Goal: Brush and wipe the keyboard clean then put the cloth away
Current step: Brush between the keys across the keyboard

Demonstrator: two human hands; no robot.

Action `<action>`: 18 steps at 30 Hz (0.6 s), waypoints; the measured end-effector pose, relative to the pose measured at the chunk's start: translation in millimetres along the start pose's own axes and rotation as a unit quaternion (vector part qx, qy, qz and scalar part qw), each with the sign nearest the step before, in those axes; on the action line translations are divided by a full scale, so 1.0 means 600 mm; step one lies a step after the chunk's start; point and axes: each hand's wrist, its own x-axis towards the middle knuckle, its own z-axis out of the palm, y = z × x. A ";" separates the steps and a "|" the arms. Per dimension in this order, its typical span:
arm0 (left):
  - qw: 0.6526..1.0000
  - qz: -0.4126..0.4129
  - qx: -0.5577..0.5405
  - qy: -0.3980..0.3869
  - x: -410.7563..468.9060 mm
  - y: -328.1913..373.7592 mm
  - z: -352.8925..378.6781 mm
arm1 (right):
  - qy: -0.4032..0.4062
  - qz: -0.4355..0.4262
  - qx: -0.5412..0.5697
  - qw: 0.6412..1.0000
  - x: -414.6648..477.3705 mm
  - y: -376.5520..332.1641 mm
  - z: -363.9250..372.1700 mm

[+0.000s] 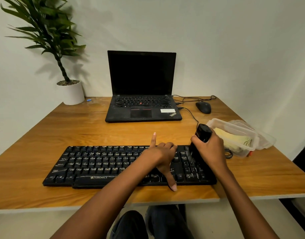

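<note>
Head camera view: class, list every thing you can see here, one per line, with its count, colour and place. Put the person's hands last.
table: one, brown wood, fills the view
keyboard: one, black, near edge
brush: one, black, upright on the keyboard's right end
container: one, clear plastic, right side
cloth: one, pale yellow, inside the container
laptop: one, black, open, far centre
mouse: one, dark, right of the laptop
cables: a few, black, by the laptop's right side
plant: one, green, white pot, far left corner
left hand: rests on the keyboard, thumb and index finger straight
right hand: fingers curled round the brush
</note>
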 end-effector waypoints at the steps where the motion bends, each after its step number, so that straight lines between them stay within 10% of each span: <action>1: 1.000 0.001 -0.001 0.001 0.000 0.000 0.000 | 0.005 -0.001 -0.016 1.000 0.006 -0.004 -0.001; 18: 1.000 0.001 -0.004 0.001 -0.004 0.000 0.001 | -0.014 0.008 -0.006 1.000 0.010 -0.012 0.003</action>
